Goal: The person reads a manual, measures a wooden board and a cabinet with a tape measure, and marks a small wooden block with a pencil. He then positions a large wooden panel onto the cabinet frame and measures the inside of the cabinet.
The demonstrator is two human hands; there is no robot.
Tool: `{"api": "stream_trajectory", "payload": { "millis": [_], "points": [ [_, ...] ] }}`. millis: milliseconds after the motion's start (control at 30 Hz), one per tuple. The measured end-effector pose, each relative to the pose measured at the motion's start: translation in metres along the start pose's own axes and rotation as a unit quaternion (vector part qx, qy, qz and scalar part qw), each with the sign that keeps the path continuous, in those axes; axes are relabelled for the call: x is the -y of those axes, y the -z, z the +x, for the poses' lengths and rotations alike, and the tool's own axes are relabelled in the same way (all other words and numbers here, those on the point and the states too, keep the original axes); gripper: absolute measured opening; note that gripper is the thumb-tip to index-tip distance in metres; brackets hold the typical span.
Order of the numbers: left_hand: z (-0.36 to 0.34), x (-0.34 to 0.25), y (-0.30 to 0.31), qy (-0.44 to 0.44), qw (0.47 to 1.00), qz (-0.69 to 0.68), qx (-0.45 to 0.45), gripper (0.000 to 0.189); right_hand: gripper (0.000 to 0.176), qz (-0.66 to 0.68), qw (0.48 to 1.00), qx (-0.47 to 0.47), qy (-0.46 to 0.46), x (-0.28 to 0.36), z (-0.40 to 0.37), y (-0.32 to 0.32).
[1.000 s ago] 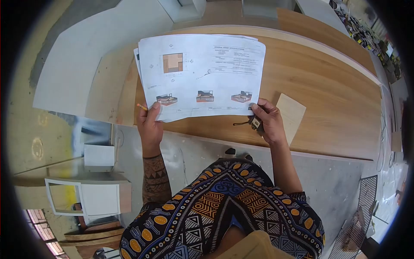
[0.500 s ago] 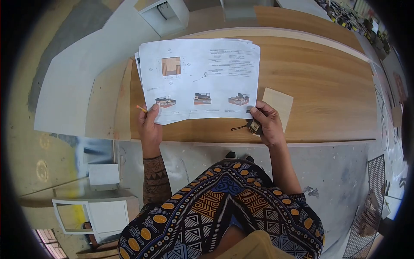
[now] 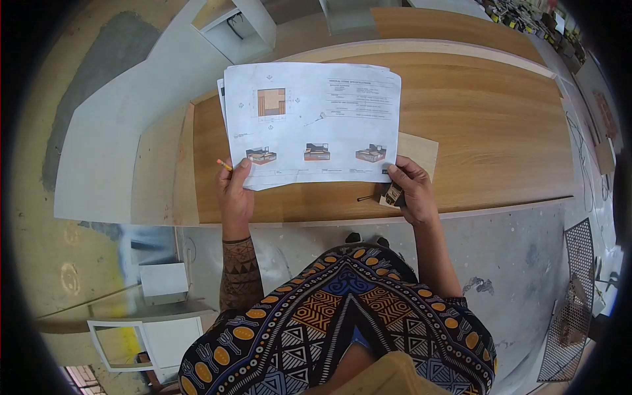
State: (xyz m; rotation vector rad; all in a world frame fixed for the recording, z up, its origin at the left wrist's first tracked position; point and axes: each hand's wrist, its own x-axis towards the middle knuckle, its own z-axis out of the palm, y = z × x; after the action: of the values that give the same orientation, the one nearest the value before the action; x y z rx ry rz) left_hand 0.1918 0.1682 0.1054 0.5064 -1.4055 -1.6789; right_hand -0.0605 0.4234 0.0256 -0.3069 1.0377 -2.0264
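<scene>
A stack of printed paper sheets (image 3: 309, 125) is held up in front of me, over the wooden board. The top sheet shows a floor plan, three small coloured drawings and blocks of text. My left hand (image 3: 236, 191) grips the lower left corner, thumb on top, with an orange pencil (image 3: 224, 164) sticking out between its fingers. At the lower right corner, my right hand (image 3: 415, 191) pinches the sheets with its thumb. A black and tan tape measure (image 3: 393, 194) with a strap sits against that hand's curled fingers, below the paper.
The large wood-grain board (image 3: 487, 131) lies under the papers. A light square piece of wood (image 3: 421, 153) rests on it, behind my right hand. White cabinet parts (image 3: 99, 151) stand at left. A perforated metal sheet (image 3: 569, 296) lies on the right.
The sheets and both hands have shifted slightly right in view and sit more level. The board and surroundings have swung a little as the view turned. Both hands keep their hold.
</scene>
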Motion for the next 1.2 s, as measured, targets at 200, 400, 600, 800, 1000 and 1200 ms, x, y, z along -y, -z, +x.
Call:
{"api": "stream_trajectory", "payload": {
  "millis": [200, 400, 600, 800, 1000, 1200],
  "points": [
    [0.002, -0.001, -0.003, 0.002, 1.000, 0.003, 0.005, 0.028, 0.019, 0.003, 1.000, -0.002, -0.015, 0.001, 0.000, 0.000],
    [0.002, 0.000, 0.002, 0.002, 1.000, 0.005, 0.014, 0.029, 0.019, 0.000, 1.000, -0.003, -0.003, 0.002, 0.000, 0.000],
    [0.000, 0.001, 0.004, 0.005, 1.000, 0.001, 0.012, 0.030, 0.019, 0.002, 1.000, -0.001, -0.018, 0.005, -0.003, -0.001],
    [0.002, 0.004, 0.004, 0.009, 1.000, -0.007, 0.004, 0.028, 0.019, -0.002, 1.000, -0.002, -0.015, 0.006, -0.004, -0.001],
    [0.004, 0.006, 0.004, 0.010, 1.000, -0.021, -0.013, 0.027, 0.019, -0.011, 1.000, -0.005, -0.012, 0.005, -0.004, -0.002],
    [0.004, 0.011, 0.004, 0.013, 0.999, -0.026, -0.019, 0.026, 0.019, -0.016, 1.000, -0.007, -0.021, 0.007, -0.004, -0.001]
  ]
}}
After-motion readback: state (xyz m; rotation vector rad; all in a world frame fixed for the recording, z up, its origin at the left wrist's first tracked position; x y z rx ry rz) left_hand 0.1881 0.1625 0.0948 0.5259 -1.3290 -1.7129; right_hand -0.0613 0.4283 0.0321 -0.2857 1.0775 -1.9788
